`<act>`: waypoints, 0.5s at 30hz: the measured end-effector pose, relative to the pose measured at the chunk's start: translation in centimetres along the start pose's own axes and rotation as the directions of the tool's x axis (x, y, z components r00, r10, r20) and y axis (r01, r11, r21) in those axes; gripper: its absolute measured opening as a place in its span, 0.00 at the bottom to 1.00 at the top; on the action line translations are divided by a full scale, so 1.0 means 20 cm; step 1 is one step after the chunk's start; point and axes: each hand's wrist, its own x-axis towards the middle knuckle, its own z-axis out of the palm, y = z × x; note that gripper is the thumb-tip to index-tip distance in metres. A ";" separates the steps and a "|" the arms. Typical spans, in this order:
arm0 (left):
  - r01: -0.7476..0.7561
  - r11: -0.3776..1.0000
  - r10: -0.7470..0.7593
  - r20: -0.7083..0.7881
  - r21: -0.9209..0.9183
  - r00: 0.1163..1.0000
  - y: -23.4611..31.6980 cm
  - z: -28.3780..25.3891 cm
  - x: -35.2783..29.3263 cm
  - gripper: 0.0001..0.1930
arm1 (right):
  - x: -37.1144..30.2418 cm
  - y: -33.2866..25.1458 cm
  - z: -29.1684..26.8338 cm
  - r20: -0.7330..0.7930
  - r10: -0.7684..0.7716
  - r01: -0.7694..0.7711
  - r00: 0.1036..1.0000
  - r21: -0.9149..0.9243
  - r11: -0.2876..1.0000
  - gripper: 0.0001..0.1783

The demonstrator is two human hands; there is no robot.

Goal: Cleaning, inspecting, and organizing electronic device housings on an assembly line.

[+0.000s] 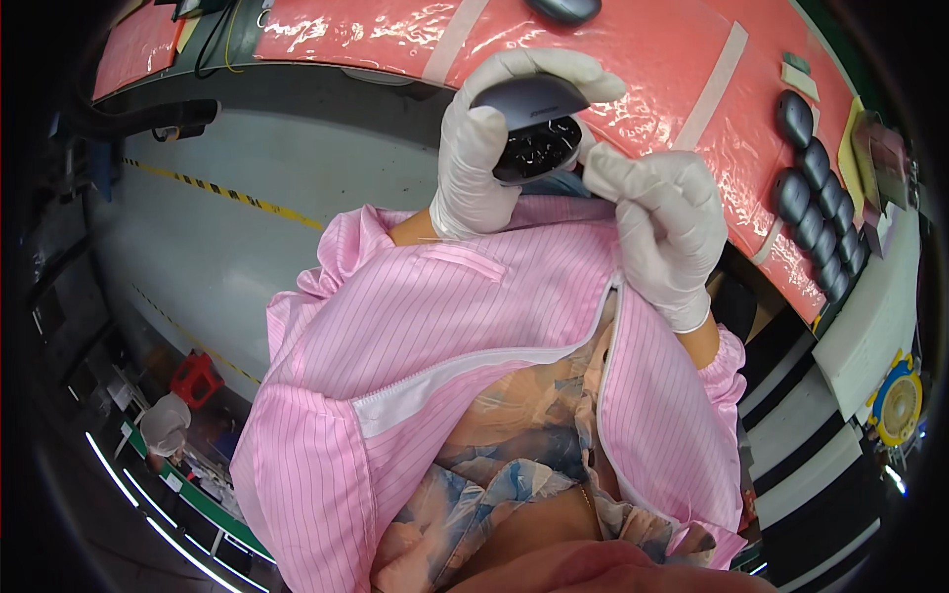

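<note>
My left hand [469,168], in a white glove, is closed around a dark grey, rounded earbud charging case [530,99]. The lid is flipped up, and the glossy black inside shows below it. Fingers wrap the far side of the case, with the thumb at its left edge. Just to the right, my gloved right hand [676,219] has its thumb and fingers pinched together, their tips close beside the case's right side. Whatever may be between those fingertips is too small to make out. Both hands are held up at the near edge of the workbench.
A red mat [662,59] with pale tape strips covers the workbench. Several similar dark cases [813,163] lie grouped at its right end, and another dark case [563,8] sits at the far edge. A black padded arm [163,121] juts in at the left. At lower right stands a yellow-and-blue fan [898,403].
</note>
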 end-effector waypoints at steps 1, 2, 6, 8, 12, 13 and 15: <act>-0.005 1.000 0.005 0.010 0.011 1.000 0.00 0.00 0.00 0.50 | -0.03 0.04 0.03 -0.140 0.050 -0.046 0.989 0.028 0.999 0.22; -0.011 1.000 0.011 0.019 0.024 1.000 0.00 0.00 0.01 0.51 | -0.03 0.06 0.05 -0.276 0.099 -0.085 0.956 0.062 0.994 0.22; -0.026 0.997 0.028 -0.033 0.068 0.999 -0.03 0.02 0.01 0.52 | 0.05 0.00 0.02 -0.088 -0.107 0.086 0.990 -0.217 0.972 0.24; -0.008 0.998 0.010 -0.032 0.062 0.999 -0.03 0.02 0.00 0.51 | 0.04 0.02 0.03 -0.054 -0.098 0.077 0.994 -0.300 0.951 0.22; 0.014 0.998 -0.011 -0.040 0.063 0.999 -0.02 0.03 0.00 0.50 | 0.04 0.05 0.03 -0.256 0.128 -0.161 0.958 -0.113 0.981 0.18; -0.029 0.998 0.021 -0.170 -0.050 0.985 -0.07 0.08 0.01 0.48 | 0.06 0.05 0.05 -0.209 0.046 -0.077 0.977 -0.142 0.987 0.18; -0.032 0.998 0.039 -0.143 0.050 0.989 -0.08 0.05 0.00 0.47 | 0.10 -0.06 0.06 -0.087 0.049 -0.071 0.995 -0.258 0.964 0.19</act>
